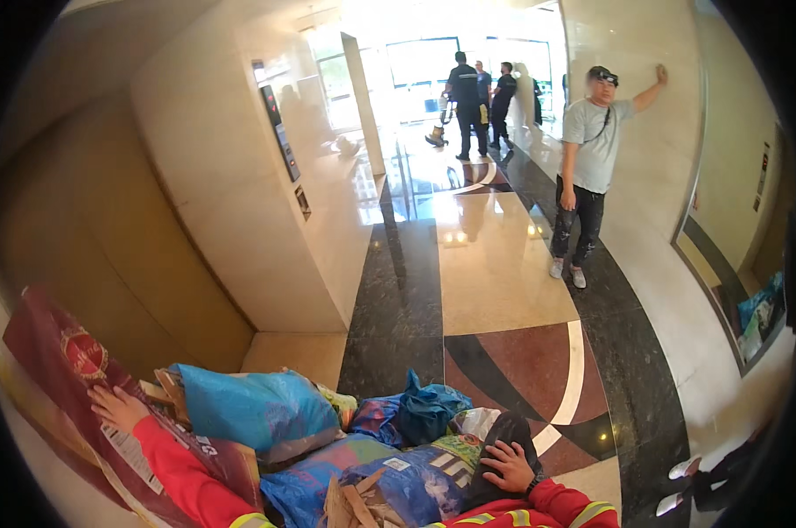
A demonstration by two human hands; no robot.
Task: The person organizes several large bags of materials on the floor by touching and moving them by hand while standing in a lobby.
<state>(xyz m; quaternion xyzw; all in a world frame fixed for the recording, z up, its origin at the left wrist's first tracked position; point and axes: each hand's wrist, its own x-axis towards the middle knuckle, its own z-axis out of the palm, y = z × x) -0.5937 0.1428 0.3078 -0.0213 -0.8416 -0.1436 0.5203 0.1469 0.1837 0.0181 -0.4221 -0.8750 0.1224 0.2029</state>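
Note:
My left hand (119, 409) lies with spread fingers against a dark red printed packaging sheet (48, 330) standing at the left. My right hand (509, 466) rests flat, fingers apart, on dark fabric at the right, perhaps my knee. Between my arms is a heap of full sacks: a light blue sack (253, 409), a blue printed sack (404, 475) and a tied dark teal bag (431, 409). Broken wood pieces (355, 498) stick out near the bottom edge, and more wood strips (167, 393) stand behind the red sheet.
Elevator doors (120, 251) are at the left, with a call panel (280, 135) beside them. A person (589, 158) leans one hand on the right wall. Several people stand farther back near a floor machine (437, 135). Another person's shoes (683, 468) show at lower right.

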